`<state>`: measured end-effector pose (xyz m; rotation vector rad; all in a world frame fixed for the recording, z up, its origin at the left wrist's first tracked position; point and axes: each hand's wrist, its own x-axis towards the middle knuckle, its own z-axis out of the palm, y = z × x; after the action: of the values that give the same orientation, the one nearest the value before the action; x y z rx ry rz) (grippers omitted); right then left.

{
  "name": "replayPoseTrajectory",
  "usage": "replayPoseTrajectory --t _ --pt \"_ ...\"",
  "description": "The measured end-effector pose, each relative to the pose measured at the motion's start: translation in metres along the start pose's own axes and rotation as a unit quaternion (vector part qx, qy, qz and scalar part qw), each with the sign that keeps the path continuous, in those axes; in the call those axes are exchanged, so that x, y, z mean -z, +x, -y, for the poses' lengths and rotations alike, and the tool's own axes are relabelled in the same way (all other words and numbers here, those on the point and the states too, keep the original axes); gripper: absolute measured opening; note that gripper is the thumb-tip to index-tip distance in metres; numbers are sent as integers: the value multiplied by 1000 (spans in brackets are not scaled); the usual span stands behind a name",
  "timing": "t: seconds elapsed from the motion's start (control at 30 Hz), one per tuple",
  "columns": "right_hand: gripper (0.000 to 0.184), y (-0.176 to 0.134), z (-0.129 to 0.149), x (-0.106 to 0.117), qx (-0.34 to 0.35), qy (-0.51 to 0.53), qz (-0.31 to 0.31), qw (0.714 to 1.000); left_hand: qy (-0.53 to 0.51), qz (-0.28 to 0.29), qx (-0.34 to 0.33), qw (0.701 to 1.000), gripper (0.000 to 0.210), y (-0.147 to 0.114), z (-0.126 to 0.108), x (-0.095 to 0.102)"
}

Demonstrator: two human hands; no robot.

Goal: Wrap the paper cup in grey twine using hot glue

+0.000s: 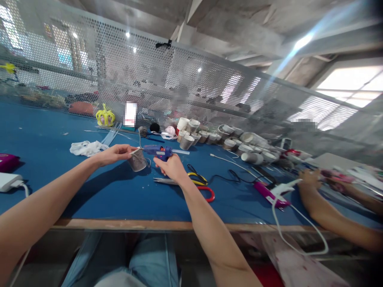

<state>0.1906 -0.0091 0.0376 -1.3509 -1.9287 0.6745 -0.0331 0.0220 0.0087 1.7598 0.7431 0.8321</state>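
My left hand [118,154] grips a small grey cup [138,160] by its rim, tilted above the blue table. A thin grey cord hangs about the cup and runs up toward a ball of grey yarn [143,131]. In my right hand [173,167] is a blue hot glue gun [158,151], fingers wrapped round its handle. Its nozzle points left at the cup's rim, and a clear glue stick [181,152] juts out the back. Beneath my right wrist lie scissors [207,193] with red handles and a yellow-handled tool [197,178].
Many grey and white cups [187,141] stand along the perforated metal screen [209,79]. White fabric [86,148] and a yellow woven piece [105,116] are at left. A purple power bank [271,195] with a white cable lies at right, near another person's hand [309,181].
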Motion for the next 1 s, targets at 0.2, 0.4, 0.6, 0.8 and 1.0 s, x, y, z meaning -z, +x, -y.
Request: replayPoseTrajectory --t 0.2,0.4,0.6,0.8,1.0 --pt "26 -5 5 2 13 -14 15 1000 1 4 0 1000 20 0 -2 -1" --pt "25 -8 9 0 22 -8 35 999 -6 1 -3 1000 18 -1 -2 -2" --pt "24 -8 10 0 23 -9 40 999 5 6 -5 1000 17 -1 -1 -1" --pt "25 -3 4 7 -2 21 30 999 3 10 -8 1000 17 0 0 0" --pt "25 1 0 4 -18 35 20 999 7 6 -8 1000 17 1 2 0"
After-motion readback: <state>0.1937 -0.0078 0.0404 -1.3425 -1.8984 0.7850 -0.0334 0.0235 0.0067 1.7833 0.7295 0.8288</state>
